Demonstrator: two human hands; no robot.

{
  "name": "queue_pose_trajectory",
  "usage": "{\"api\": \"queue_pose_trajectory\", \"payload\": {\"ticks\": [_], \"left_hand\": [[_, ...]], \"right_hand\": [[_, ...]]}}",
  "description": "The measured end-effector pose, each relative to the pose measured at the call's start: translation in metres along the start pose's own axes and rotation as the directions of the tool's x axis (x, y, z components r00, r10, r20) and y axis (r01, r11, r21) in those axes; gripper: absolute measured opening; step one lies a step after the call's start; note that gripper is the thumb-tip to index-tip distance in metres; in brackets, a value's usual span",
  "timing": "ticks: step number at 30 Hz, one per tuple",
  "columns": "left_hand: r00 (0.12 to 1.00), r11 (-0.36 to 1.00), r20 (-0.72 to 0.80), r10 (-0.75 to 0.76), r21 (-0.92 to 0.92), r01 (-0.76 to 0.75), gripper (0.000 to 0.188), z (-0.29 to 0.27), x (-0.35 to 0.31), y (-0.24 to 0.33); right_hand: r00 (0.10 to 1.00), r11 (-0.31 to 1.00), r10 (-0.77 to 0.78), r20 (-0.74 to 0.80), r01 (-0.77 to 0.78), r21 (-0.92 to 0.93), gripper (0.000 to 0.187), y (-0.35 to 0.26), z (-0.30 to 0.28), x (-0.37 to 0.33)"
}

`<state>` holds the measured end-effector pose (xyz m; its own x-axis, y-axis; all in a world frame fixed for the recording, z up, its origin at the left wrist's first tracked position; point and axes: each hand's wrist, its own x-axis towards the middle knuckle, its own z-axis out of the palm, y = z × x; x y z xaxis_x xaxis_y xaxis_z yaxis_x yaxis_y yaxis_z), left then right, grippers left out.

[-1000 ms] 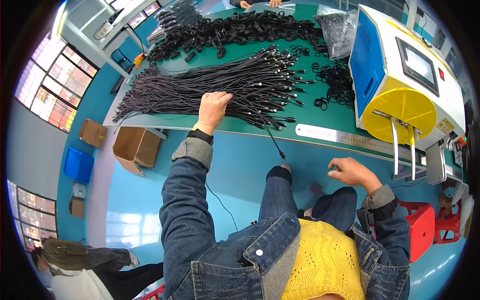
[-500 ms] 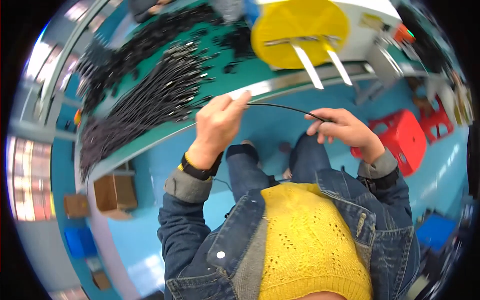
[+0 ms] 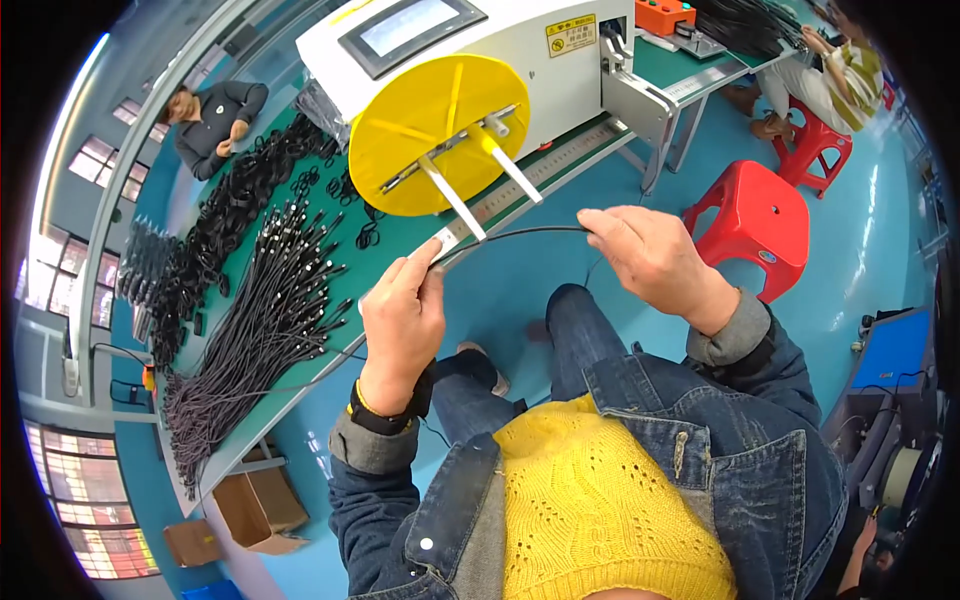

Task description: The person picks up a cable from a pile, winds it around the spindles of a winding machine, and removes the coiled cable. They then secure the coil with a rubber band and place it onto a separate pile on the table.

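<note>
A black cable stretches in a slight arc between my two hands. My left hand pinches its left part between thumb and fingers, near the table edge. Closed on the right part, my right hand hides that end of the cable. Just beyond the cable is the yellow disc of a white winding machine, with two pale pegs sticking out toward me. The left peg's tip overlaps the cable in view; whether they touch I cannot tell.
Loose black cables lie heaped on the green table at left, with coiled cables behind. A co-worker sits at the far left, another at the far right. A red stool stands to my right; a cardboard box is lower left.
My view has turned to the right, bringing the whole yellow disc and the machine's screen into sight. Both hands, still holding the cable, are now in front of the pegs.
</note>
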<state>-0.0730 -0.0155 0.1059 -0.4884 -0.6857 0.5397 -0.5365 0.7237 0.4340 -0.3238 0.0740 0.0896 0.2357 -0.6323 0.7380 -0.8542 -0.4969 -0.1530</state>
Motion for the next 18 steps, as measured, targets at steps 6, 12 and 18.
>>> {"api": "queue_pose_trajectory", "payload": {"ticks": [6, 12, 18], "left_hand": [[0.998, 0.991, 0.019, 0.058, -0.123, -0.055, 0.026, 0.007, 0.03, 0.019], [0.998, 0.999, -0.049, 0.05, -0.018, -0.051, 0.022, 0.008, 0.034, 0.029], [0.904, 0.946, 0.424, 0.064, -0.315, 0.08, 0.016, -0.043, 0.022, 0.062]], "right_hand": [[0.962, 0.997, 0.019, -0.274, 0.003, 0.078, 0.029, 0.034, 0.039, 0.033], [0.915, 0.999, 0.017, -0.403, -0.005, 0.032, 0.024, 0.039, 0.047, 0.05], [0.942, 0.99, -0.025, -0.335, 0.07, 0.122, 0.026, 0.025, 0.039, 0.041]]}}
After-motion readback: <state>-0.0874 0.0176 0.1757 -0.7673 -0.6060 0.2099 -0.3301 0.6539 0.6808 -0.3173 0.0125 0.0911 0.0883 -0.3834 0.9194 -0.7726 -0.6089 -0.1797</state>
